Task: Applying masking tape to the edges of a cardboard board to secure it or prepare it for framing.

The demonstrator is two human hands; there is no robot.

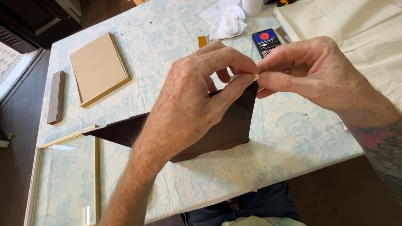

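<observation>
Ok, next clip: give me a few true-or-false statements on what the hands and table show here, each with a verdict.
1. Both hands, left hand and right hand, pinch the top corner of a dark brown board. True.
2. The board lies flat on the tablecloth. False: it is raised, its corner held up.
3. A phone with a lit screen lies beyond the hands. True.
4. The tan picture frame lies under the left hand. False: it lies apart, at the far left.
5. A crumpled white tissue lies near the phone. True.
</observation>
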